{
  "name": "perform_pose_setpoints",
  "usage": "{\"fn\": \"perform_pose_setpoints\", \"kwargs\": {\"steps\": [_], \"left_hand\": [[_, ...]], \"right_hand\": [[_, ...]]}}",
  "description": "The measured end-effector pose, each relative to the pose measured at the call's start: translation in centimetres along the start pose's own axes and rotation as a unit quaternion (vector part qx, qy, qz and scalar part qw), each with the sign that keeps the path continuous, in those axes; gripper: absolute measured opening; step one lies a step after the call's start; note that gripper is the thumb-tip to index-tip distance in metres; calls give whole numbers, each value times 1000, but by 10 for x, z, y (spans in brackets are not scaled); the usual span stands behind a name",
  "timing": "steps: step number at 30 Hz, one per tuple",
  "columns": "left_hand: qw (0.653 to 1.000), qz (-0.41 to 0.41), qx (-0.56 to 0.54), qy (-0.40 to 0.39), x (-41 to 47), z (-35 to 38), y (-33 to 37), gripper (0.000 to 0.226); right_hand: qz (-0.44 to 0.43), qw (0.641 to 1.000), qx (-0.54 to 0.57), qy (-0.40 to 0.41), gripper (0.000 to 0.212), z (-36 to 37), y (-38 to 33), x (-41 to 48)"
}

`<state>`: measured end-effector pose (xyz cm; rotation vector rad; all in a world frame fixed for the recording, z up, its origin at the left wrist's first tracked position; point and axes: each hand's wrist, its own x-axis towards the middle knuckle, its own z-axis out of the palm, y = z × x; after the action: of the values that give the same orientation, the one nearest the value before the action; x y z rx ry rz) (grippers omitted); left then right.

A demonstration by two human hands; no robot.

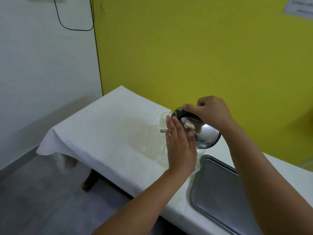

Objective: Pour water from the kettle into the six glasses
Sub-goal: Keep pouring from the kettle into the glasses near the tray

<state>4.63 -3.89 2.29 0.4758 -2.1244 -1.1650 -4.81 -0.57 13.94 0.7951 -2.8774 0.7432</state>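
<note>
Pouring appears to be under way: a steel kettle [201, 133] is held tipped steeply over a cluster of clear glasses [158, 131] on a white-clothed tabletop [101, 126]. At far left, a black cable [58, 17] is seen hanging down a white wall, well apart from the work. Next, the glasses are grouped near the tabletop's middle; their number and fill cannot be made out, as they are transparent and partly hidden. The left hand [179, 146] is laid flat, fingers together and extended, against the kettle's side, gripping nothing. The right hand [211, 112] is clamped on the kettle's top handle. No stream can be seen. Judged from this, the spout must be kept over one rim, then shifted to the next glass. Crowded glasses could be knocked. At right, a grey metal tray [220, 192] lies just beside the glasses.
</note>
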Motion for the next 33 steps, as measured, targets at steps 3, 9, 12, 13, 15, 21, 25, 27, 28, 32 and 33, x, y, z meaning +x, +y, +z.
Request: {"fn": "perform_pose_setpoints", "kwargs": {"steps": [3, 9, 12, 13, 15, 21, 25, 27, 28, 32, 33], "left_hand": [[1000, -2, 9, 7, -3, 3, 1, 62], [999, 8, 34, 25, 0, 9, 0, 71], [999, 6, 36, 22, 1, 12, 1, 73], [999, 4, 36, 20, 1, 13, 1, 72], [999, -1, 34, 16, 2, 14, 2, 69], [999, -9, 24, 28, 6, 15, 4, 65], [999, -14, -1, 29, 6, 15, 6, 62], [1000, -13, -3, 28, 7, 14, 5, 63], [999, -13, -2, 29, 7, 13, 4, 63], [999, -19, 0, 33, 9, 13, 1, 63], [999, -19, 1, 34, 9, 13, 0, 63]], "right_hand": [[-13, 1000, 0, -10, 55, 0, 4, 3], [-27, 999, 23, -11, 56, -2, 8, 5], [-29, 999, 19, -14, 54, -2, 10, 7], [-29, 999, 14, -15, 54, -3, 10, 7], [-29, 999, 0, -17, 54, -3, 9, 9], [-40, 999, -23, -16, 55, -7, 2, 14], [-48, 998, -24, -15, 56, -7, 1, 15], [-45, 999, -20, -15, 55, -7, -1, 15], [-41, 999, -19, -16, 55, -6, -2, 15], [-38, 999, -27, -18, 55, -2, -6, 14], [-38, 999, -28, -17, 55, -1, -6, 13]]}}
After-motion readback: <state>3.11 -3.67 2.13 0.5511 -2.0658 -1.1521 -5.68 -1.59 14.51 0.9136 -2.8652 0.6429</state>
